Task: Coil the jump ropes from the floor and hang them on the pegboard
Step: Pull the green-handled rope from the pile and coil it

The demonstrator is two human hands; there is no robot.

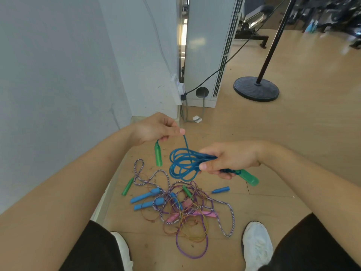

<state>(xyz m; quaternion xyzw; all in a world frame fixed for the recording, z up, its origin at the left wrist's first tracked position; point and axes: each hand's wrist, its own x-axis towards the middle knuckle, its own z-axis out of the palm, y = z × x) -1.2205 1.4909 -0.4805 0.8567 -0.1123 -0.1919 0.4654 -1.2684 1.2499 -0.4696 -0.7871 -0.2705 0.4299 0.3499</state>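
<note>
A blue jump rope [182,163] with green handles is held above the floor. My right hand [232,160] grips its coiled loops together with one green handle [251,178], which sticks out to the right. My left hand [158,130] pinches the rope's free end, and the other green handle [158,154] dangles below it. Under my hands, a tangle of jump ropes [185,210] lies on the wooden floor: a striped purple-white rope, a purple one and an orange one, with blue, pink and green handles. No pegboard is in view.
A white wall [58,75] runs along the left, with a power strip [178,89] and cables. A white floor-standing unit [205,47] stands ahead. A black round stand base [256,89] sits to the right. My white shoes [256,245] flank the pile.
</note>
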